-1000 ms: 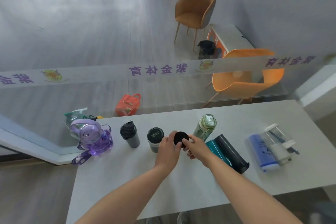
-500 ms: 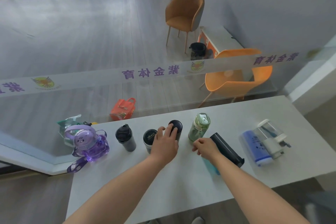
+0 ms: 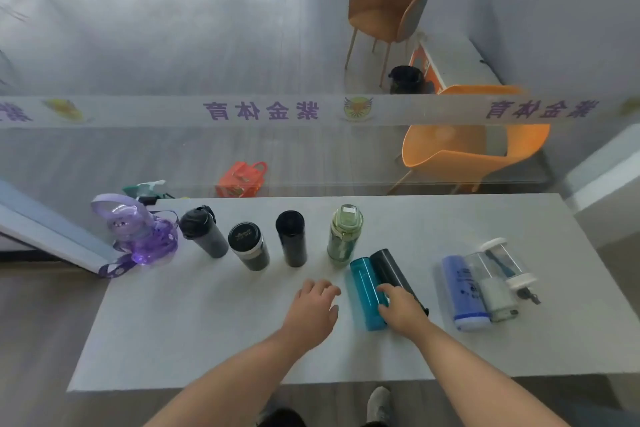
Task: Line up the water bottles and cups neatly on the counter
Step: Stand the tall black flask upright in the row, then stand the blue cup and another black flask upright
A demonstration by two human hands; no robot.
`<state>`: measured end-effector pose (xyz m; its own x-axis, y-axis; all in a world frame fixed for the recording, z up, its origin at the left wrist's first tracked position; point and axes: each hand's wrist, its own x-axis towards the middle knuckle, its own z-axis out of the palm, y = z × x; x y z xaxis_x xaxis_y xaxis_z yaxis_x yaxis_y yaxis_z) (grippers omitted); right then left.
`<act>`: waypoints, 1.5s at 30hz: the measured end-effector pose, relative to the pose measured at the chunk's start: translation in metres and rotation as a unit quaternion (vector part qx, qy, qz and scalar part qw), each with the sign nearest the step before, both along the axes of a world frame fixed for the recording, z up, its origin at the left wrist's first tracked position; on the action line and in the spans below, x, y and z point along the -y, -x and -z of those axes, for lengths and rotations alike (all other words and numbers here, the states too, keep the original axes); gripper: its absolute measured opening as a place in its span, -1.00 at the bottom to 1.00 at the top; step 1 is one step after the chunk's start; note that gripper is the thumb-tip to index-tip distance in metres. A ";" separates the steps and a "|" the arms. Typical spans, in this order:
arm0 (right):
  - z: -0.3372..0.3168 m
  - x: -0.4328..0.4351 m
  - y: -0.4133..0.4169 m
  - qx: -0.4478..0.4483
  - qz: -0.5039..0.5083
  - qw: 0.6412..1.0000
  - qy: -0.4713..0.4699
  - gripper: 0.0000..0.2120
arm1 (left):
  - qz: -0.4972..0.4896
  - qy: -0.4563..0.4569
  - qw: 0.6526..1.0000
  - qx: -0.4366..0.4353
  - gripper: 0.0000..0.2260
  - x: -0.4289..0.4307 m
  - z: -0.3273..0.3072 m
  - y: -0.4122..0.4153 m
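- Five vessels stand upright along the counter's [image 3: 207,340] far edge, far-left corner to mid: purple bottle [image 3: 140,236], grey shaker [image 3: 204,232], dark tumbler [image 3: 248,246], black flask [image 3: 291,239], green bottle [image 3: 344,236]. Row roughly done.
- Teal bottle [image 3: 365,291] & dark flask [image 3: 391,270] lie flat, touching, just right of the row.
- Blue bottle [image 3: 464,291] & clear bottle [image 3: 498,274] lie near the right edge, untouched.
- Right hand [image 3: 403,310] rests on the lying pair, fingers spread, no firm grip; left hand [image 3: 313,308] open, empty.
- Approx. four left to stand.
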<state>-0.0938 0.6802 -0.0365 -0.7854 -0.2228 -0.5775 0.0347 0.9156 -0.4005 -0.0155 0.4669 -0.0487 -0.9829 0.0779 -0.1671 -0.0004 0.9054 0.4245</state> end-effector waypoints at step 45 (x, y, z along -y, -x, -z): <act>-0.021 0.067 0.028 0.101 0.062 0.964 0.238 -0.63 | -0.263 -0.061 0.961 -0.064 -0.71 -0.005 -0.028 -0.011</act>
<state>-0.1221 0.6130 -0.0153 -0.7055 -0.4121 -0.5765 0.2523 0.6141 -0.7478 -0.0041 0.4718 -0.0204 -0.9034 -0.4240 -0.0642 -0.3855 0.7373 0.5548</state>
